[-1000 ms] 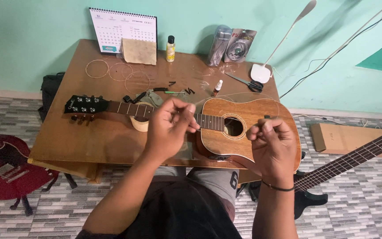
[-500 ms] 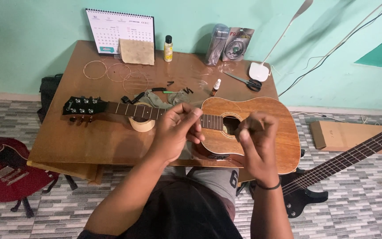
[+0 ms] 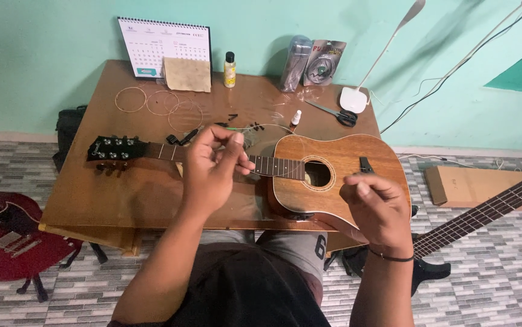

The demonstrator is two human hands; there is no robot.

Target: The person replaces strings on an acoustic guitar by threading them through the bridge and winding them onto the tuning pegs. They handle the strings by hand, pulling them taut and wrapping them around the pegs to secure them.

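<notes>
Both my hands drawn apart since before, left hand [image 3: 212, 166] and right hand [image 3: 374, 203] each pinched shut on thin wire guitar string [image 3: 273, 126], stretched over brown wooden acoustic guitar [image 3: 339, 158].

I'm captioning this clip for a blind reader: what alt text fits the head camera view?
Seen from above, a person's left hand and right hand are raised, fingers pinched, over an acoustic guitar lying flat on a wooden table. Coiled strings, scissors, small bottles and a desk calendar lie behind it; a red electric guitar stands on the tiled floor.
</notes>
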